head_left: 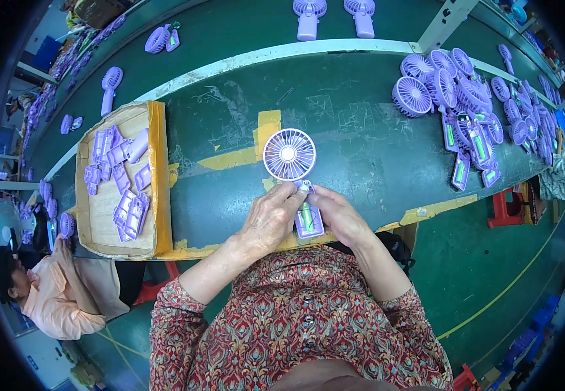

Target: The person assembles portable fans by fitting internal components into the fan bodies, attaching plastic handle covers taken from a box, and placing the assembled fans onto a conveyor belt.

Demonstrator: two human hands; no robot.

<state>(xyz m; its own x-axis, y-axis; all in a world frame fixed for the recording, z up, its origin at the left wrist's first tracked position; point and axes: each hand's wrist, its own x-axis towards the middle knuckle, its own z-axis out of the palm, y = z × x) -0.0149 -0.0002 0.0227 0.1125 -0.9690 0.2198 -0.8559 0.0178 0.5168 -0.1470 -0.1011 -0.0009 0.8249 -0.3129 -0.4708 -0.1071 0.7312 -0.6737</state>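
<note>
A purple handheld fan [289, 155] lies at the near edge of the green worktable, its round grille pointing away from me. Its handle is uncovered and shows a green battery [306, 216] inside. My left hand [270, 215] pinches the fan's neck from the left, fingers closed. From the right, my right hand [339, 214] closes its thumb and fingers at the same neck, where a small pale part shows between the fingertips. What exactly the fingertips press on is partly hidden.
To the left, a cardboard tray [158, 189] holds several purple handle covers. A heap of purple fans [448, 85], some with handles uncovered, stands at the right. More fans [307, 19] lie beyond the pale rail [243, 60]. A co-worker [61, 287] sits at far left.
</note>
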